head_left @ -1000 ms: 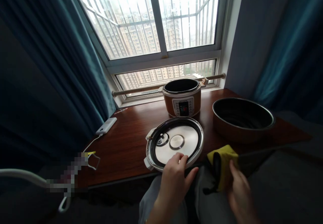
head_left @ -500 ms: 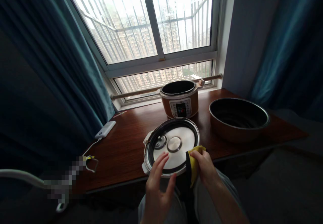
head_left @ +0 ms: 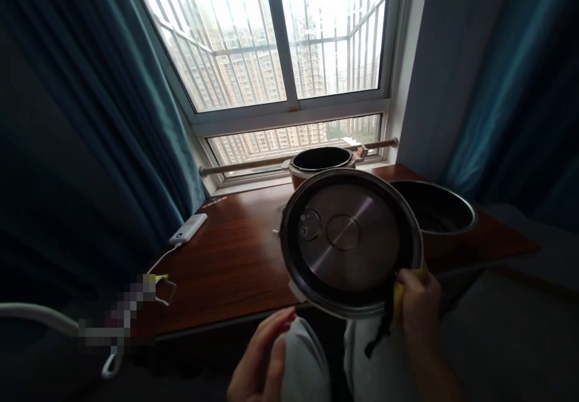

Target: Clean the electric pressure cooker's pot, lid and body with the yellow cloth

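Note:
A round cooker lid (head_left: 357, 269) is raised above the front of the table, its metal inner side with black ring tilted toward me. My right hand (head_left: 418, 302) is closed around the lid's right edge, with a yellow cloth (head_left: 398, 299) with black trim between fingers and rim. Below and left of the lid, my left hand (head_left: 262, 354) is held apart from it, thumb and fingers spread, holding nothing. Behind the lid stands an electric cooker (head_left: 301, 175), uncovered, its front panel covered by the lid. To the right sits a wide pot (head_left: 473, 224) with a dark inside, partly hidden.
A brown wooden table (head_left: 239, 245) stands against the barred window. A white device (head_left: 190, 228) with a cable lies at its left. A white curved tube (head_left: 36, 311) crosses the lower left, beside a blurred patch. Blue curtains (head_left: 113, 76) hang on both sides.
The lid has been lifted off the table, moved right and tilted toward me, with my right hand gripping its edge through the cloth. My left hand has drawn back down and left.

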### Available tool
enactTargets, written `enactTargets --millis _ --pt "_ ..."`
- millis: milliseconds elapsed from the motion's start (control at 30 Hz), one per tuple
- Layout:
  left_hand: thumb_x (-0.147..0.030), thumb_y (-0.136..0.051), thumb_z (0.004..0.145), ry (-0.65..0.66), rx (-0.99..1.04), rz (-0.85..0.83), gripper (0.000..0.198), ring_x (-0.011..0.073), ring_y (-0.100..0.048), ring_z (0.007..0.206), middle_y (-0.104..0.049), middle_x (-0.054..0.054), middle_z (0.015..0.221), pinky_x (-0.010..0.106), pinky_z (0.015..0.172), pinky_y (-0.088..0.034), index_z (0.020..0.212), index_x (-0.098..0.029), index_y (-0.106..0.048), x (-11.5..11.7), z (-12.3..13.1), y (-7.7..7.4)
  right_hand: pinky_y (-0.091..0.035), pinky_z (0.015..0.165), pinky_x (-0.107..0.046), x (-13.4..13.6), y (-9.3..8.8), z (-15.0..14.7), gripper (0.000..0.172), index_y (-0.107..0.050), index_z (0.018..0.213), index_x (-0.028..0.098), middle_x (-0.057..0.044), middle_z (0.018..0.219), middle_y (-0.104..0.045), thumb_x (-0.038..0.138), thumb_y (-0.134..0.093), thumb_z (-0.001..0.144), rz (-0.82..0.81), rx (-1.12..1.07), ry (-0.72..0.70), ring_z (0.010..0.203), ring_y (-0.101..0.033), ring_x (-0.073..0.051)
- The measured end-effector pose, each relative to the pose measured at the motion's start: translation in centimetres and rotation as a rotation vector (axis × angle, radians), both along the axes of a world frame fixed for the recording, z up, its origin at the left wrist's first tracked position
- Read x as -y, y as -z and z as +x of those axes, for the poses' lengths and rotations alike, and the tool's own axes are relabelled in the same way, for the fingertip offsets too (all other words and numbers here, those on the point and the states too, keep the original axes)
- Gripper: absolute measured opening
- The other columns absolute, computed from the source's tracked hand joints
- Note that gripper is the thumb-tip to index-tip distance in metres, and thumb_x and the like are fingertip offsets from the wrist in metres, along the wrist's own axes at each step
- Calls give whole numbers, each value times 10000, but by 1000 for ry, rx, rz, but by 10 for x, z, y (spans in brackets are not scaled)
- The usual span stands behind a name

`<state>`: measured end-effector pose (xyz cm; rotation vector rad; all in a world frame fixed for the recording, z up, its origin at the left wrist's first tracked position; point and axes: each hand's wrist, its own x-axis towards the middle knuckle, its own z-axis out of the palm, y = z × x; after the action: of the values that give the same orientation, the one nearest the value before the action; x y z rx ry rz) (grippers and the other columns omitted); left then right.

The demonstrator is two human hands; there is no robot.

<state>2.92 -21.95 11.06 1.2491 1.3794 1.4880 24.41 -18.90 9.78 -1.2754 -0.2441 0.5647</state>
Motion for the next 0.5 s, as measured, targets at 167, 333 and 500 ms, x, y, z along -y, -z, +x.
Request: enactTargets --millis 167,333,500 --pt "-358 -673 728 612 633 -41 391 251 -559 1119 -644 127 1130 368 997 -405 1046 -132 -641 -70 65 -74 -468 620 -320 -13 -8 1 394 -628 960 97 -106 767 -642 351 -571 663 -46 883 406 691 -610 -246" --pt "-376 -588 811 645 823 -151 324 226 -655 930 -679 162 926 342 902 -484 875 -61 -631 -124 79 -121 -499 637 -342 -34 -5 13 395 -592 1058 94 -120 789 -667 336 -496 760 12 1361 515 669 -643 -256" --pt "-105 -543 819 368 916 -192 69 175 -675 746 -665 104 744 314 768 -556 778 -71 -587 -140 62 -121 -518 657 -306 -60 -5 15 378 -545 1125 106 -96 833 -685 223 -478 772 189 1612 463 677 -657 -222"
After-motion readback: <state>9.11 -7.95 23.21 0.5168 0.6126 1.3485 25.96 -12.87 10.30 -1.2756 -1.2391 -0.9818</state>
